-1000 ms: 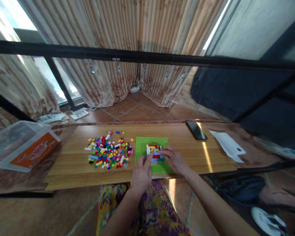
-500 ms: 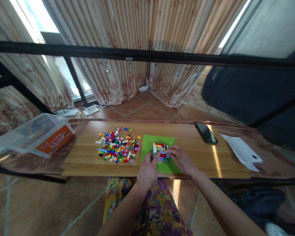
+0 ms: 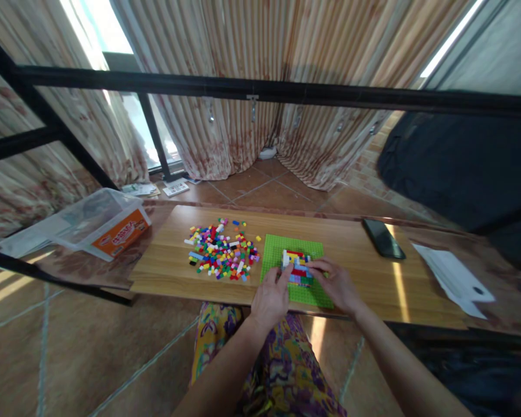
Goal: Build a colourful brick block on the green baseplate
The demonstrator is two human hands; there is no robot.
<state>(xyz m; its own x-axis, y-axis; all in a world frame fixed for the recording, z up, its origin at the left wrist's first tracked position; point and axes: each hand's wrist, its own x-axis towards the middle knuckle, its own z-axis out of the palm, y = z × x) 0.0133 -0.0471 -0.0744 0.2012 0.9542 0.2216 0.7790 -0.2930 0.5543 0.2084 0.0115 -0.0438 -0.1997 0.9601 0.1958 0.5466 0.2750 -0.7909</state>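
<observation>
A low structure of toy bricks (image 3: 297,269), in white, red, yellow, blue and purple, sits on a green studded baseplate (image 3: 272,246). My left hand (image 3: 271,296) lies at its near left side, closed against it with the fingertips on the bricks. From the right, my right hand (image 3: 337,285) reaches to the structure's right edge, thumb and index finger pinched together there. Whatever is between those fingertips is too small and covered to make out. Left of the baseplate, loose bricks (image 3: 223,252) of many colours are spread in a pile.
The wooden tabletop (image 3: 156,266) carries a black phone (image 3: 384,238) at the right. A white sheet (image 3: 454,278) lies past its right end. To the left stands a clear plastic box (image 3: 99,223) with an orange label. A black metal bar (image 3: 226,87) crosses ahead, before striped curtains.
The view has turned a little to the left, so everything sits further right in the picture. Both hands remain at the brick structure, with only slight finger movement.
</observation>
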